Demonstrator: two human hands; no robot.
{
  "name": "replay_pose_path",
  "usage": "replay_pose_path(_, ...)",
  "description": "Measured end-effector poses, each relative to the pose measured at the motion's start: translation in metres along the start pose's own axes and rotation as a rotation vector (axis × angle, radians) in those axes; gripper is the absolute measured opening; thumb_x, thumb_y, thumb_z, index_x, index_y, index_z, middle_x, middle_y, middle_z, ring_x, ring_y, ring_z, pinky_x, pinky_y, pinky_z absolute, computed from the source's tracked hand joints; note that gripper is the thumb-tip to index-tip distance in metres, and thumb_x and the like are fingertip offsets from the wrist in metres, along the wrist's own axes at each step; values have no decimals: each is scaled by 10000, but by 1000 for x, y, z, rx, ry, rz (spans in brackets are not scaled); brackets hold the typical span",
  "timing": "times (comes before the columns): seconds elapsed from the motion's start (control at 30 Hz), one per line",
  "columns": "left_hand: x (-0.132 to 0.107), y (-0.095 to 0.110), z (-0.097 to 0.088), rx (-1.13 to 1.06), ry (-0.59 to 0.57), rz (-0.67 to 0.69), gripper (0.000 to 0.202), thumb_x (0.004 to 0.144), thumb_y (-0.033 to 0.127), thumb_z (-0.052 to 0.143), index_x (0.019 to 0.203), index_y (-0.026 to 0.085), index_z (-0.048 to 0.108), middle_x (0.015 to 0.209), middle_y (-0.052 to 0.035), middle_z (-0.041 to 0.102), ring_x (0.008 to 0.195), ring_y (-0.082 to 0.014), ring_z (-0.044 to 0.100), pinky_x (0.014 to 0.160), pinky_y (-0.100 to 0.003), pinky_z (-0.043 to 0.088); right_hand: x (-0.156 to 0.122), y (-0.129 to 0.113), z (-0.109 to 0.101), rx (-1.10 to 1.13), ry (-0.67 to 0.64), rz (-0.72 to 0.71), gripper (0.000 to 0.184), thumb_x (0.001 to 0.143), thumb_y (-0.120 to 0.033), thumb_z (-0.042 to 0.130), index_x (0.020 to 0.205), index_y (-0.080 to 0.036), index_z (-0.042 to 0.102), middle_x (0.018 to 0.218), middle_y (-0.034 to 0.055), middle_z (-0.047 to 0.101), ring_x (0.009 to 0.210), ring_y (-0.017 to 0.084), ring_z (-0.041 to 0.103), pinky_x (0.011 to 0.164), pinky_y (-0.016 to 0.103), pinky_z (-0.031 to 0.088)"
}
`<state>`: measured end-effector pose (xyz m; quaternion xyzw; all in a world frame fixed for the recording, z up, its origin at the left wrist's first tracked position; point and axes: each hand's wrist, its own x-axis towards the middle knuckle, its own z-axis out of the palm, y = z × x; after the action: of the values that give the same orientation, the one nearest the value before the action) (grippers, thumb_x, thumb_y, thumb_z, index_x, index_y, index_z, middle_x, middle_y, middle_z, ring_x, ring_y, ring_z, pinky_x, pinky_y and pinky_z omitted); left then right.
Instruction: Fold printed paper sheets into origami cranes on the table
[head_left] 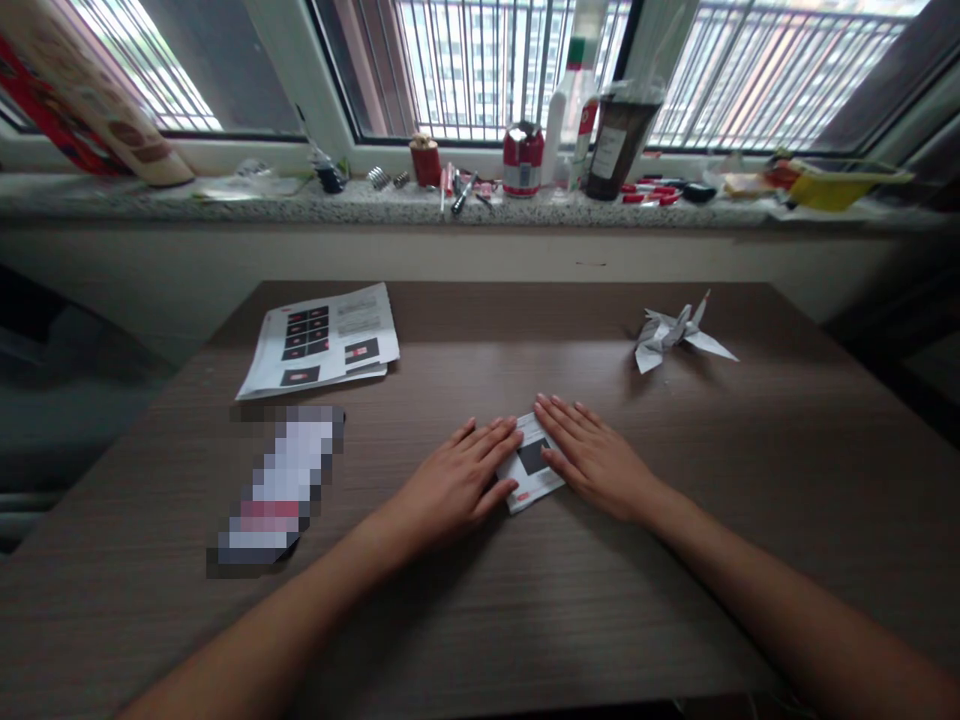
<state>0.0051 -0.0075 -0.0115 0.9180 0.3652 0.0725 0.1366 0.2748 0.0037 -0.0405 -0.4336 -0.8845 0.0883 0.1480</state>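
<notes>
A small folded sheet of printed paper (537, 482) lies flat on the brown wooden table, showing a dark printed square. My left hand (466, 470) rests on its left edge with the fingers stretched out. Across from it, my right hand (592, 450) lies flat over the paper's right side, fingers extended and thumb near the dark square. Parts of the paper's side edges are hidden under the fingers. Farther back on the right stands a folded paper crane (681, 332), apart from both hands.
Printed sheets (322, 340) lie at the table's back left. A pixelated phone-shaped object (281, 485) is left of my left hand. Behind the table, a stone windowsill (405, 208) holds a soda can (523, 160), a dark drink cup (619, 145), a yellow container (832, 188) and several small items.
</notes>
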Motion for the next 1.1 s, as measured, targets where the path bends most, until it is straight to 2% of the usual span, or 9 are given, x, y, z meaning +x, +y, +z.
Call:
replay_pose_path(0.07,0,-1,-2,-4,-5,6,593,1088,476,428,1618,227,330,1679,-97,324,1561,-243,297,1297,-450,171,-1,2,-6,48,-9,-10,683,1090,-440,425,1674,-332,89,1694,41,281,1559,262,288,1278,516,281)
replay_pose_path(0.17,1,-1,-5,11,-26,-1,604,1079,472,456,1611,209,344,1678,-113,325,1554,-251,312,1291,-439,201,-3,9,-19,148,-42,-65,637,1077,-422,475,1656,-343,221,1692,41,302,1554,261,309,1273,534,283)
replay_pose_path(0.3,1,-2,-5,32,-9,-5,599,1070,456,470,1602,205,359,1665,-121,357,1547,-281,320,1266,-449,266,-6,23,-36,269,-88,-178,657,974,-427,674,1574,-306,435,1644,84,416,1531,279,362,1242,537,341)
replay_pose_path(0.47,0,-5,-6,4,-18,18,602,1074,427,459,1620,211,326,1664,-123,358,1547,-285,319,1263,-460,277,-6,32,-44,318,-139,-239,634,882,-388,792,1470,-302,572,1586,93,502,1489,279,434,1239,550,335)
replay_pose_path(0.63,-2,-6,-9,-33,-29,44,578,1072,433,475,1610,259,353,1683,-98,325,1549,-288,317,1251,-467,307,-7,31,-42,323,-103,-263,539,883,-358,797,1395,-307,639,1542,91,555,1447,274,494,1219,556,363)
replay_pose_path(0.73,-3,-7,-9,-51,-41,65,718,994,567,591,1608,273,363,1695,-120,287,1544,-336,314,1236,-497,329,-7,29,-42,346,-86,-291,429,922,-320,758,1342,-287,678,1478,92,618,1399,257,549,1184,518,426)
replay_pose_path(0.8,-3,-8,-10,-58,-47,59,779,955,594,637,1609,272,363,1695,-132,284,1536,-352,324,1226,-506,344,-7,28,-42,338,-83,-306,339,958,-301,713,1297,-278,705,1426,84,660,1361,243,586,1159,489,464)
replay_pose_path(0.97,-2,-7,-11,-77,-29,64,703,973,521,631,1588,272,400,1676,-130,325,1521,-352,348,1213,-513,363,-7,26,-44,278,-64,-349,247,988,-264,654,1216,-266,746,1350,75,712,1283,246,649,1115,488,514)
replay_pose_path(1.1,-2,-6,-13,-73,-20,79,701,973,500,632,1589,260,397,1664,-149,333,1509,-356,360,1207,-515,371,-7,21,-48,251,-40,-348,221,1009,-246,606,1161,-245,766,1306,91,732,1210,245,692,1023,453,579)
